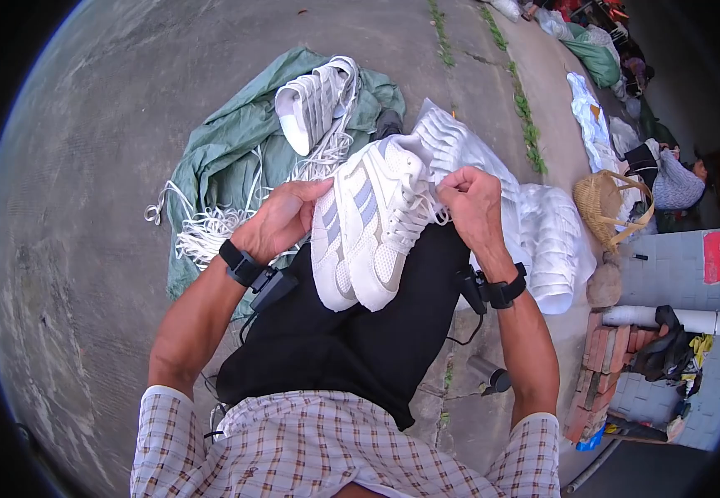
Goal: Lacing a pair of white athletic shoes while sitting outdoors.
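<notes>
A pair of white sneakers [376, 228] with grey-blue side stripes lies side by side over my black-trousered lap, toes toward me. My left hand [287, 217] grips the left sneaker [332, 249] by its outer side, thumb on the upper and fingers partly hidden behind it. Beside the collar of the right sneaker, my right hand [473, 206] is closed in a pinch at the white shoelace [410, 207]. The lace is threaded through the eyelets in front, and its end at my fingertips is too small to see clearly. Both wrists wear black straps with small devices.
Bundles of white laces [210, 232] and nested pale shoe uppers [318, 104] lie on a green sheet [227, 124]. Clear plastic with white nested pieces [546, 241] lies right, near a wicker basket [605, 207], a dark cylinder [489, 373] and bricks [596, 365]. Another person [675, 178] sits far right.
</notes>
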